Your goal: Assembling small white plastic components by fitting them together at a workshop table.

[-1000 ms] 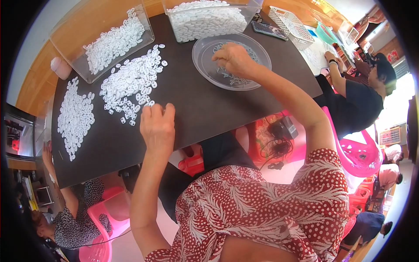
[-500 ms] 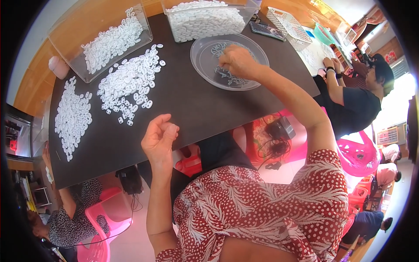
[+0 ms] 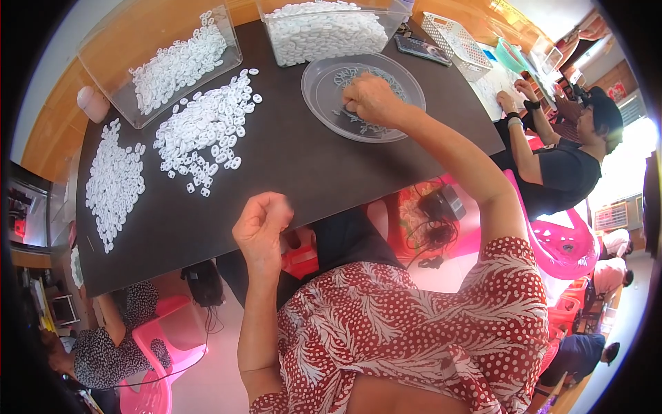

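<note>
My right hand [image 3: 374, 101] reaches into a round clear plastic dish [image 3: 318, 114], its fingers bunched and pointing down among small grey-blue slender pieces [image 3: 345, 77]. Whatever those fingertips hold is hidden behind the hand. Close to the table's front edge, my left hand [image 3: 259, 229] is raised with fingers curled and thumb pressed in; the thumb tip is blurred, and anything inside cannot be made out. Left of the dish lies a loose heap of small white oval pieces with holes [image 3: 207, 124]. Farther left, a second heap of white pieces [image 3: 115, 185] spreads along the dark table [image 3: 303, 159].
Two clear bins of white pieces stand at the back: a tilted bin [image 3: 238, 58] on the left and an upright bin [image 3: 270, 48]. A phone [image 3: 422, 50] and white basket [image 3: 455, 41] are at back right. Co-workers sit left and right.
My left hand has shifted slightly right and down, and its spread fingers have curled in. My right hand stays in the dish, moved a little. The right co-worker's hands have lifted apart.
</note>
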Motion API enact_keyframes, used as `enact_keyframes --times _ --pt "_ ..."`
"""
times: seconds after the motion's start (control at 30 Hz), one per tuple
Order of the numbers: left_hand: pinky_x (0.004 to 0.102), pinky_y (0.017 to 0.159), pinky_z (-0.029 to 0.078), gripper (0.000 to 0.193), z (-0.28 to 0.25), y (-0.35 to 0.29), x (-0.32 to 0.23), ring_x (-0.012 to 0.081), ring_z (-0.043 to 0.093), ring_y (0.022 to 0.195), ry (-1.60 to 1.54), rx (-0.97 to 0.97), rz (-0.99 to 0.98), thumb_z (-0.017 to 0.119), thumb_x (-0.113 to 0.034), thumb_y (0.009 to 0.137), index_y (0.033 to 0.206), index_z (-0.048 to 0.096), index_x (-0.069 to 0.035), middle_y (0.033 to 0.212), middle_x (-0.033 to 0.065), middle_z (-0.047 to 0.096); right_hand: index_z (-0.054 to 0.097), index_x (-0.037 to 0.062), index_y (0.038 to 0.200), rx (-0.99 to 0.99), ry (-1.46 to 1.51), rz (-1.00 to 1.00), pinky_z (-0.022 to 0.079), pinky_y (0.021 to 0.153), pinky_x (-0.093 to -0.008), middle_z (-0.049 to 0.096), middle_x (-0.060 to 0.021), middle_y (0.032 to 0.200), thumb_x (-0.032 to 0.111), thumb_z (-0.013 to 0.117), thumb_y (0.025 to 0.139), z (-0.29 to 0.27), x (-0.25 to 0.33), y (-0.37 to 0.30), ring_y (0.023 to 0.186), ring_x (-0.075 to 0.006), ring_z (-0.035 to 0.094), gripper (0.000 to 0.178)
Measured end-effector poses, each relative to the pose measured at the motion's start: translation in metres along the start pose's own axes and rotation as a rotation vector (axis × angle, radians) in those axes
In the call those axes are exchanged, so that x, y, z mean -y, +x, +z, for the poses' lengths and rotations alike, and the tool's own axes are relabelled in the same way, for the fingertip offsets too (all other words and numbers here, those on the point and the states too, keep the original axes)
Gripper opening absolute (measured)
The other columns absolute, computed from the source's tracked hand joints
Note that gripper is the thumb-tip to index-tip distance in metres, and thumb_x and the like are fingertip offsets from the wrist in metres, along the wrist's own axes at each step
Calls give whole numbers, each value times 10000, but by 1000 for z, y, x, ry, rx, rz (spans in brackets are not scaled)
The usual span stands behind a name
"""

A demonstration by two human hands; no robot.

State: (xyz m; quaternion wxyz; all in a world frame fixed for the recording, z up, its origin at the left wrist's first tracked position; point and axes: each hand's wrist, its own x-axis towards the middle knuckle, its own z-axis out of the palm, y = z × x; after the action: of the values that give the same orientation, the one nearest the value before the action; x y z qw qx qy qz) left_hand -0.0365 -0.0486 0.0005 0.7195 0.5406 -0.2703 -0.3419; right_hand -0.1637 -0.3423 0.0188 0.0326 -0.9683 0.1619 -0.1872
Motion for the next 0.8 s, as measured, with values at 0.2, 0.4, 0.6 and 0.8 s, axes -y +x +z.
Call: enact_keyframes --times 0.2,0.4,0.6,0.8 --pt "171 557 431 109 -2 -1 2 60 551 634 -22 -1 -1 635 -70 851 921 622 12 730 14 596 593 22 647 -3 -110 7 475 658 -462 612 -170 720 73 580 645 13 5 7 784 -373 582 53" --pt "181 570 438 111 -2 -2 4 66 553 635 -61 -2 -1 634 -64 849 924 621 16 735 23 603 602 15 661 43 -161 6 474 661 -478 617 -187 736 58 566 639 16 10 16 785 -382 582 59" --pt "185 590 448 114 -7 -3 6 71 564 654 -98 13 5 627 -68 856 933 622 15 755 25 610 622 51 694 9 -38 50 465 656 -467 629 -161 747 51 552 663 3 2 14 782 -366 581 76" --pt "184 594 451 114 -8 -3 8 72 569 662 -83 23 25 626 -62 855 941 622 13 767 25 613 616 57 700 -72 35 28 460 684 -444 626 -145 731 74 569 683 2 -5 12 772 -355 574 52"
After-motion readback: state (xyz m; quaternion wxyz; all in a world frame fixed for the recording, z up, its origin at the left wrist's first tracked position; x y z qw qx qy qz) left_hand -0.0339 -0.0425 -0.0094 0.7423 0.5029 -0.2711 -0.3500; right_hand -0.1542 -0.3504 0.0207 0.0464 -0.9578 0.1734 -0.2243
